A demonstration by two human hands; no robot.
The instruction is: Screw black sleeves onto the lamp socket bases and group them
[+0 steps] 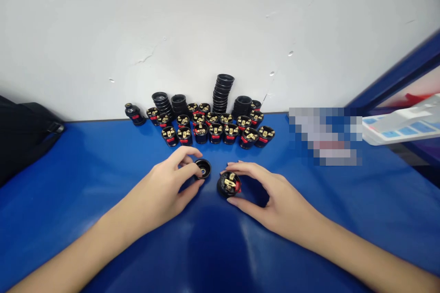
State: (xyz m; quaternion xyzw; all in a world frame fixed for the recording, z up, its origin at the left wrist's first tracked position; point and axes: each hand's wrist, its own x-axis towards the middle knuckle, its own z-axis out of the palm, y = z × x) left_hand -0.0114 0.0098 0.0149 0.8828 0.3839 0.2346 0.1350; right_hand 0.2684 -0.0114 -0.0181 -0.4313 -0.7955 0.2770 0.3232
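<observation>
Presently both hands at work low over a blue surface, well apart from each other's wrists but fingertips near. Left hand closed lightly on a small black cup, thumb and fingers at its left side; hollow faces up, pale ring visible at the bottom. Right hand curved round a black plug piece, thumb at the near edge, fingers along the far side; gold contacts upward, red part toward the palm. Cup lies just left of plug piece, the two apart, a strip of blue between. Whether either is lifted clear of the surface, cannot tell.

Beyond the hands: a cluster of similar plug pieces, loose rows, mostly upright, gold contacts up, red parts mostly facing the person. Behind and among them, stacks of black rings, the tallest near the middle, leaning a little right. At the cluster's left end, a black bottle-shaped piece with a red patch, close to the white wall.

Far left, a black bag-like item. Far right, a white-and-blue object, blurred; beside it a pixelated patch, contents unreadable.
</observation>
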